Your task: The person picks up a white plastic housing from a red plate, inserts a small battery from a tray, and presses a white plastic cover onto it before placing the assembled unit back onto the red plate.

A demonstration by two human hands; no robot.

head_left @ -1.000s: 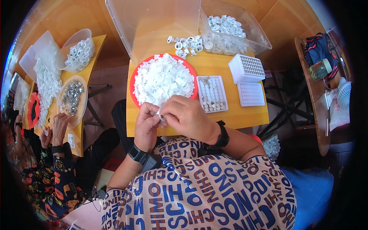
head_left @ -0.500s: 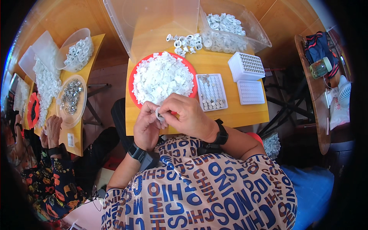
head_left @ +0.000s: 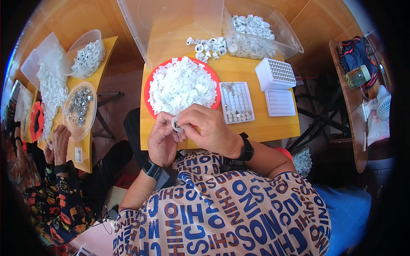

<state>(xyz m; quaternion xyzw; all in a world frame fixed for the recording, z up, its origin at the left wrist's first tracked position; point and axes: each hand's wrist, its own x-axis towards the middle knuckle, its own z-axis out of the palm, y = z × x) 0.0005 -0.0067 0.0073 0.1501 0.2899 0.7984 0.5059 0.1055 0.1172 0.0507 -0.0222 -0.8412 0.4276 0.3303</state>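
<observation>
Between my two hands is a small white plastic ring-shaped part (head_left: 175,124), held just in front of the heap. My left hand (head_left: 164,138) grips its edge with thumb and fingers. The fingers of my right hand (head_left: 205,128) are pinched against the same part; a dark spot shows inside the ring. Right behind my hands, a red round tray (head_left: 147,96) carries a big pile of small white plastic pieces (head_left: 183,83). To the right of it lies a white tray (head_left: 237,91) with round cavities, some holding silver button cells (head_left: 237,116).
Stacked white trays (head_left: 275,73) filled with cells and another white tray (head_left: 279,103) stand at the right. Assembled white parts (head_left: 208,48) lie at the back near a clear bin (head_left: 290,42). On the left, a co-worker's hands (head_left: 59,143) are at another table (head_left: 102,55).
Both hands stay in nearly the same spot with the white ring part, which has tilted slightly. The view has shifted a little.
</observation>
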